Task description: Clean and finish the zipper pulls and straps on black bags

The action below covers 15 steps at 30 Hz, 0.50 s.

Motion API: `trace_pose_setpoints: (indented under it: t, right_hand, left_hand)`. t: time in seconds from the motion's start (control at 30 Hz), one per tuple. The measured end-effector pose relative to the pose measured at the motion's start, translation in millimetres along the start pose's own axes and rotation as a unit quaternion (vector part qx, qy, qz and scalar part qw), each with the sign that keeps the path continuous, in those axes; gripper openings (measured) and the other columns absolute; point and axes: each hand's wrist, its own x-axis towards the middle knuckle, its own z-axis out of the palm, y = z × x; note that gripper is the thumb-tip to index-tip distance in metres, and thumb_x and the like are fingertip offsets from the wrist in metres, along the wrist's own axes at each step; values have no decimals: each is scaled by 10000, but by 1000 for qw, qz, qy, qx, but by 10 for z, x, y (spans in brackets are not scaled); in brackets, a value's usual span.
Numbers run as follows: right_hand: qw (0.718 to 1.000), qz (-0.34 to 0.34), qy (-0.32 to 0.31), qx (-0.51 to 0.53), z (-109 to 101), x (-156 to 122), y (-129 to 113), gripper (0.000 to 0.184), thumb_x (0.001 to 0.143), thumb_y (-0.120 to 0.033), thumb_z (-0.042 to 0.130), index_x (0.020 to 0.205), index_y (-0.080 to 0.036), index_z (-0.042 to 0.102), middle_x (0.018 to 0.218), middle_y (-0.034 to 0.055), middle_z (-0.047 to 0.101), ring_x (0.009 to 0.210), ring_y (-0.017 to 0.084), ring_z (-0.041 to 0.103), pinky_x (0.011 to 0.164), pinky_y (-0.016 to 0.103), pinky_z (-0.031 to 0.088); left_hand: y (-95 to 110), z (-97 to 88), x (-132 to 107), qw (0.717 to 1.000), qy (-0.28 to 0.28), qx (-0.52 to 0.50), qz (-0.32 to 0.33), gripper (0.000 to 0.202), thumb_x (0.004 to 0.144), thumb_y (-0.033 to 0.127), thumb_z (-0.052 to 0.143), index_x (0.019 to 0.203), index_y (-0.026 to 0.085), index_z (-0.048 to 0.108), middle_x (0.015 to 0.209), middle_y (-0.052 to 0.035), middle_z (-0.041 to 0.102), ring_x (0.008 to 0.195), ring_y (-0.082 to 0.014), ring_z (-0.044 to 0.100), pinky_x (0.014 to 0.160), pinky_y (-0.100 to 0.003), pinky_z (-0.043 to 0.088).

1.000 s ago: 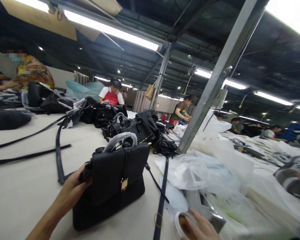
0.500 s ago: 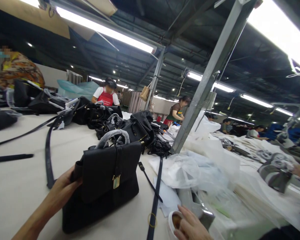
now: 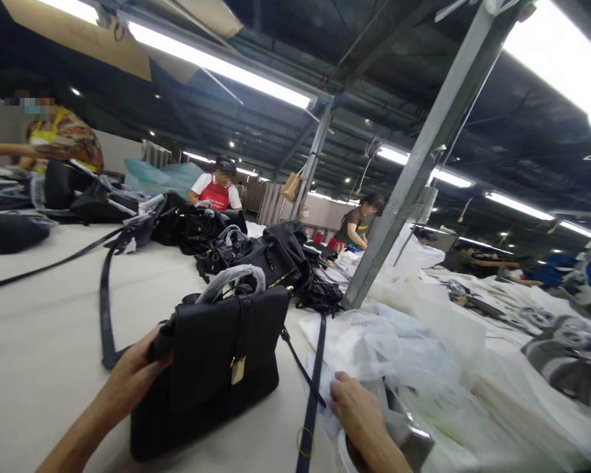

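Note:
A black handbag (image 3: 211, 368) with a gold clasp and a plastic-wrapped handle stands upright on the pale table (image 3: 44, 328). My left hand (image 3: 135, 374) grips its left end, fingers curled around the side. My right hand (image 3: 357, 410) reaches forward over a round white tub (image 3: 342, 450) and pinches a white sheet (image 3: 325, 401) lying beside a long black strap (image 3: 312, 387). The tub is mostly hidden under that hand.
Crumpled clear plastic bags (image 3: 389, 341) pile up to the right. A slanted metal post (image 3: 404, 184) rises behind them. More black bags (image 3: 256, 253) and loose straps (image 3: 106, 295) lie further back. Other people work at the table's far side and left.
My right hand has lifted off the white tub and moved forward onto the white sheet. The left hand keeps its hold on the handbag.

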Motion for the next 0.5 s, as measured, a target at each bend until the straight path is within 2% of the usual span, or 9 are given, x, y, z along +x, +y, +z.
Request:
trace_pose_setpoints:
  t: [0.13,0.3,0.4,0.47,0.5]
  right_hand:
    - [1000,5,8,2,-121,-33,49,229,821,-83,494,783,-198,688,977,85,734,849,234,713,707,285,488]
    - [999,7,40,24,-302,-37,279,301,941,-244,400,863,-232,691,1217,89,698,1050,242,677,842,321,501]
    - [999,-13,34,35,-293,-42,336,241,899,-259,484,969,-239,714,1260,90,681,1130,250,644,914,339,495]
    - [999,-28,20,40,-236,-47,299,253,800,-196,591,1009,-244,726,1271,89,676,1143,273,634,902,346,506]
    - [999,-32,13,42,-205,-47,269,274,742,-143,619,966,-245,739,1229,87,698,1111,285,648,865,346,519]
  left_hand:
    - [-35,-17,39,1000,3,0,1,283,645,432,736,812,204,721,795,-13,734,916,-323,648,724,-314,539]
    - [-67,-32,47,1000,0,7,-9,378,641,483,751,893,205,705,864,-31,743,967,-341,642,728,-328,544]
    - [-68,-4,15,1000,5,-1,-12,425,655,509,740,960,217,694,898,-27,743,949,-333,648,776,-347,541]
    - [-98,12,0,1000,13,3,-2,427,691,505,711,1008,220,684,937,-28,741,943,-323,653,818,-353,532]
    - [-126,14,-2,1000,11,12,6,428,711,495,694,1037,219,676,958,-33,740,946,-319,656,828,-352,530]
